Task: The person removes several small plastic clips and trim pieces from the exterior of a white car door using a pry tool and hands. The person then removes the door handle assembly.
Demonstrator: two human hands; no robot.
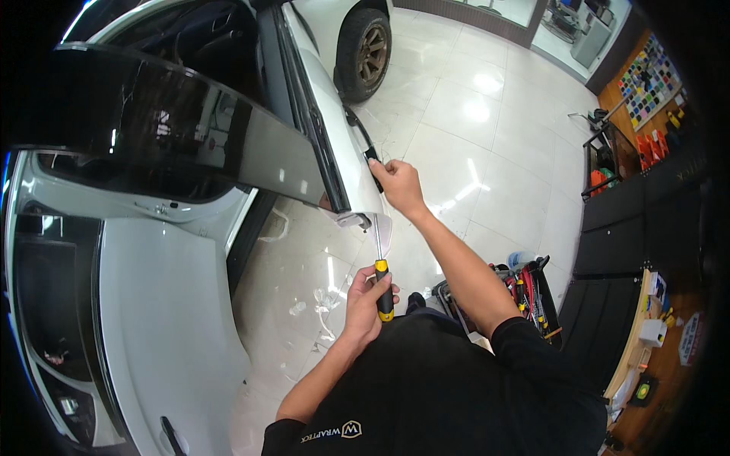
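Left hand (365, 305) is closed around the black-and-yellow handle of a screwdriver (385, 295), thumb laid along the grip. Its shaft points up to the end edge of an open white car door (348, 156); whether the tip is seated cannot be told. Right hand (400, 185) pinches the lower end of a black door handle (370, 152) on that door's outer face, thumb against fingers. Dark window glass (190, 114) stands to the left of the door's black trim. Beyond the door handle is a wheel (371, 57) with bronze spokes. Pale scraps (327, 300) lie on the glossy tiled floor (456, 137). Right of the wearer sits a black tool tray (546, 292); farther right stand black cabinets (614, 247).
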